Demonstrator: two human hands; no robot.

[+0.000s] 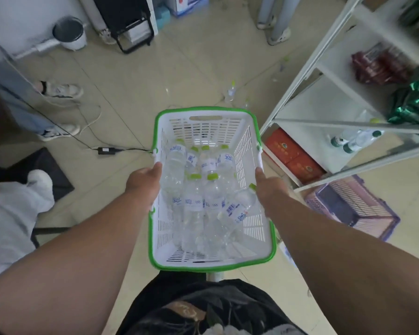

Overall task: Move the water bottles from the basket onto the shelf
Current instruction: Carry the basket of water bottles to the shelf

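Observation:
A white plastic basket point(247, 151) with a green rim is held in front of me above the floor. Several clear water bottles point(213, 194) with green caps and white-blue labels lie inside it. My left hand point(143, 182) grips the basket's left side and my right hand point(271, 189) grips its right side. The white shelf point(307, 76) stands to the right; a few clear bottles point(356, 139) lie on one of its lower levels.
A purple crate point(353, 206) and orange boxes point(293, 153) sit low by the shelf. Bottles point(230, 91) lie on the floor beyond the basket. A cable and power brick point(107, 150) run across the floor at left. People's legs and shoes point(58, 90) stand left and far back.

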